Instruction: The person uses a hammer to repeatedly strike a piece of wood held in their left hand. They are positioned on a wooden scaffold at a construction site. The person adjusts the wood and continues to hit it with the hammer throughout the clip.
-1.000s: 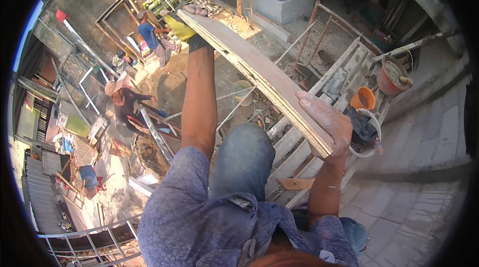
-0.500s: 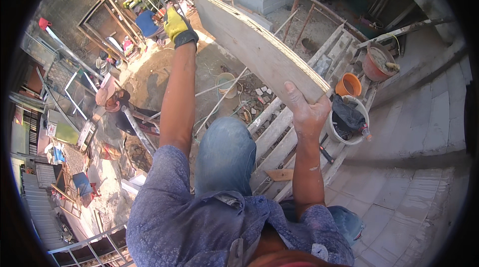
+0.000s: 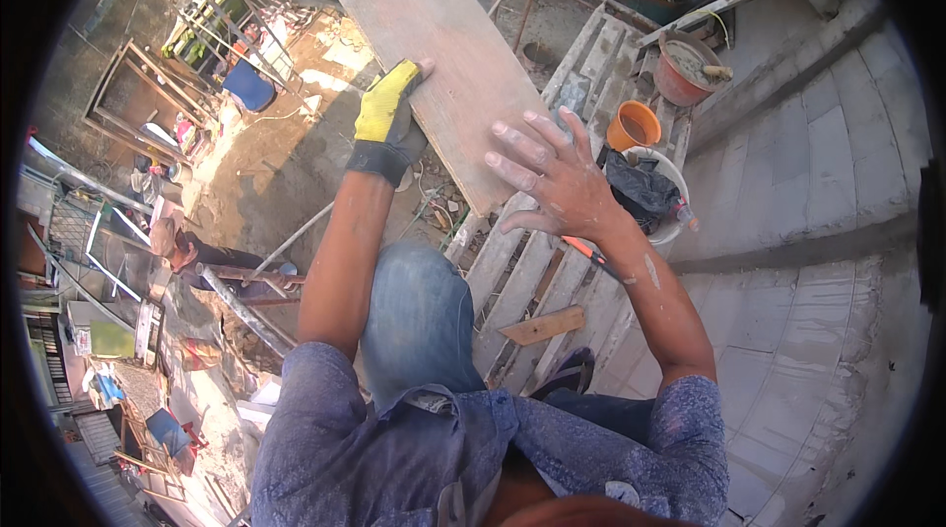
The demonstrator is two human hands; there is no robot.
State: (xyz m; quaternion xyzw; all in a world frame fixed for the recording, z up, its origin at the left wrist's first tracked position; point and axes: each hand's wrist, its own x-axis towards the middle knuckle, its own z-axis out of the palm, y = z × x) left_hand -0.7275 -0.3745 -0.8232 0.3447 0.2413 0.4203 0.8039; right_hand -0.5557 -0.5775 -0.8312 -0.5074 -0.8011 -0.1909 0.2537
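A long, flat plywood board [image 3: 458,44] slants across the upper middle, its broad face turned up toward me. My left hand [image 3: 389,118], in a yellow and black glove, is closed on the board's left edge, with the thumb on its face. Bare and dusted with pale powder, my right hand [image 3: 562,177] has its fingers spread over the board's near right end. Whether those fingertips touch the face is hard to make out. Below this hand, a tool with an orange and black handle [image 3: 588,253] lies on the slatted planks [image 3: 512,296].
Right of the planks stand a white bucket [image 3: 678,169] holding a black plastic bag [image 3: 636,187], an orange bucket [image 3: 615,136] and a reddish tub [image 3: 678,86] of mortar. A wood offcut [image 3: 542,326] lies near my knee. A person [image 3: 187,256] is lower left, beyond metal poles [image 3: 246,310].
The board has tipped from nearly edge-on to face-up and shifted left. My left hand has come down along its edge. My right hand has released the near end and spread its fingers.
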